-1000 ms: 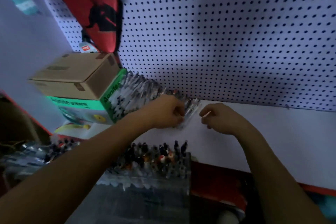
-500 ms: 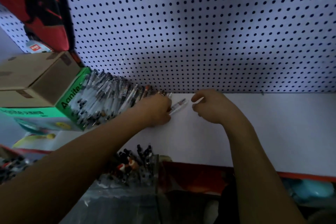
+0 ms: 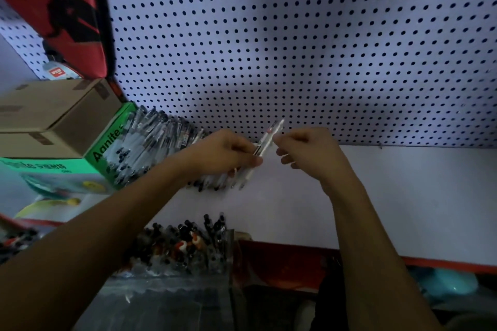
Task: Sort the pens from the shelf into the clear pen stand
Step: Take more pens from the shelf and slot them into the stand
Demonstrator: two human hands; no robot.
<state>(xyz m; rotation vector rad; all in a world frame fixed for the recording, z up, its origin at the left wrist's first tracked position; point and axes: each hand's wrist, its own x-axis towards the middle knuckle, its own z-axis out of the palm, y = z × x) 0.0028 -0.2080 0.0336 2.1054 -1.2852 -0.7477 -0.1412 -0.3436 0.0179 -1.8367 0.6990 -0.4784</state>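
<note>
Many pens (image 3: 188, 242) already fill the clear pen stand (image 3: 172, 271); a pile (image 3: 150, 140) remains on the shelf (image 3: 403, 196). Both hands, left (image 3: 226, 153) and right (image 3: 309, 153), pinch one pen (image 3: 267, 138).

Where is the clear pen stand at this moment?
In the head view, the clear pen stand sits low, left of centre, below the white shelf front edge and under the left forearm, already full of pens.
</note>
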